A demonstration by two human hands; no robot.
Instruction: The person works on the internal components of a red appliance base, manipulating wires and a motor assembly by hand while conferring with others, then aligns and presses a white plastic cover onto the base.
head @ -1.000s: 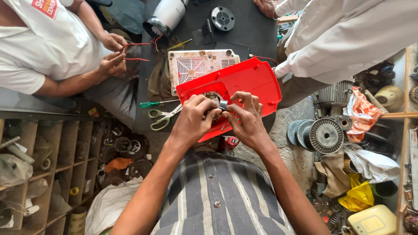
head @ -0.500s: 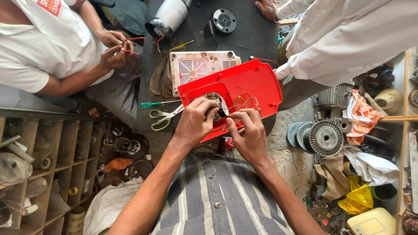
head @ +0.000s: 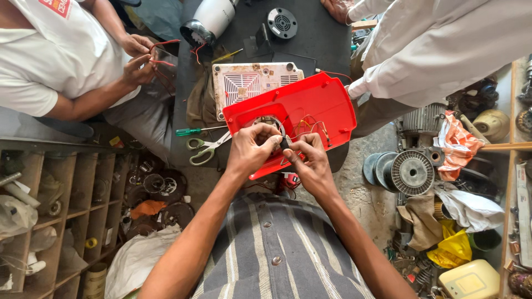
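Note:
A red plastic housing panel (head: 310, 108) lies tilted on the dark workbench (head: 310, 44), with a round opening and thin coloured wires (head: 310, 124) on its face. My left hand (head: 252, 149) and my right hand (head: 307, 160) meet at the panel's near edge, fingers pinched together on a small dark part (head: 284, 143) joined to the wires. A white vented appliance base (head: 252, 83) sits under the panel's far side.
Scissors (head: 208, 148) and a green-handled screwdriver (head: 191, 132) lie left of the panel. A person in a white shirt at the upper left holds red wires (head: 160, 55). Another person in white stands at the upper right. Motor parts (head: 410, 173) and shelves (head: 55, 210) crowd the floor.
My hands have shifted slightly toward me along the panel's near edge and pinch closer together. The person at the left has raised the red wires.

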